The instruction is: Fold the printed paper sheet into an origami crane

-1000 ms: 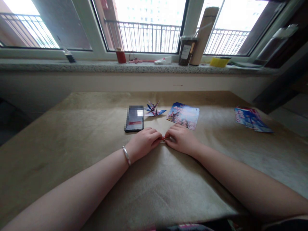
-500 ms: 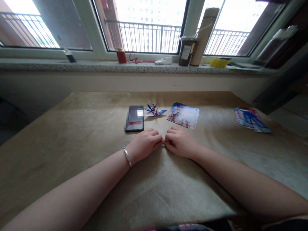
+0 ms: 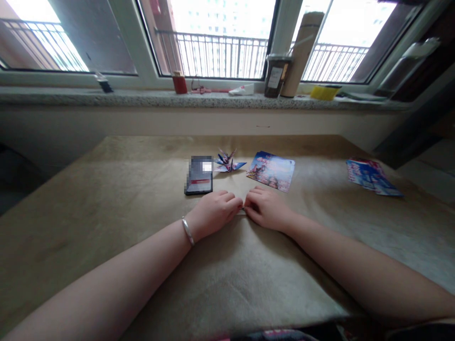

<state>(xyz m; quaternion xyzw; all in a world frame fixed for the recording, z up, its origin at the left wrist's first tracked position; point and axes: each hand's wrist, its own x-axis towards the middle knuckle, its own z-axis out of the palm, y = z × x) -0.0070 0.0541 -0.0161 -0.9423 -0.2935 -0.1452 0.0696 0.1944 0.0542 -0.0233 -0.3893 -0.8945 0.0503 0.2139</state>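
Note:
My left hand [image 3: 213, 213], with a silver bangle on the wrist, and my right hand [image 3: 268, 209] rest knuckles-up on the tan table cover [image 3: 106, 199], fingertips meeting. Both are curled and pinch a small folded piece of paper [image 3: 243, 208]; only a sliver of it shows between the fingers. Just beyond my hands lie a dark phone [image 3: 199, 176], a finished paper crane [image 3: 227, 162] in blue and pink print, and a printed paper sheet [image 3: 272, 170].
More printed sheets [image 3: 371, 176] lie at the table's far right. On the stone windowsill [image 3: 106, 97] stand a red cup [image 3: 179, 84], a dark jar [image 3: 275, 76], a cardboard tube [image 3: 302, 47] and a yellow object [image 3: 324, 91].
My hands have closed together a little; the red bit of paper between them is now almost fully hidden by the fingertips.

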